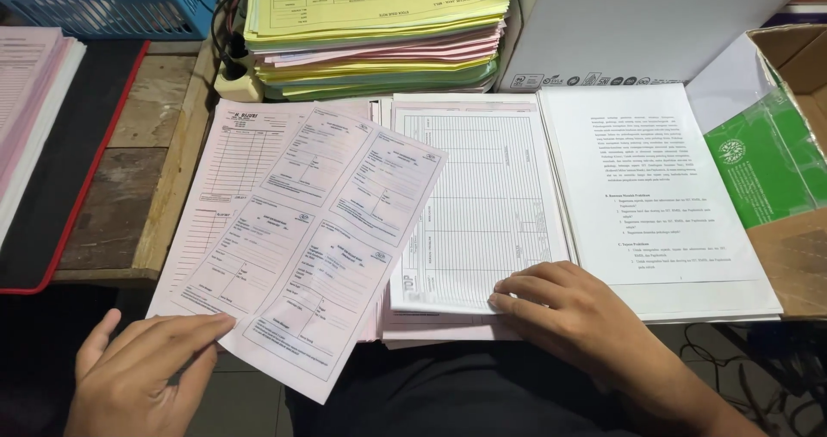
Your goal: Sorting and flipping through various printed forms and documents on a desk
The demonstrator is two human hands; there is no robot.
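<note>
My left hand point(142, 377) lies at the lower left, its fingertips pressing the near edge of a tilted pale pink sheet of four printed forms point(319, 247). That sheet rests on a stack of pink ruled forms point(233, 152). My right hand point(573, 312) sits at the lower middle, fingers curled on the bottom corner of a white ruled table sheet point(478, 196), which tops a thin pile of white and pink paper. A stack of white typed pages point(655, 196) lies just to the right of it.
A tall pile of yellow, pink and green forms point(379, 32) stands at the back. A white box point(646, 23) is behind the typed pages. A cardboard box with a green packet point(767, 161) is at right. A blue basket point(112, 2) and pink papers point(30, 92) lie at left.
</note>
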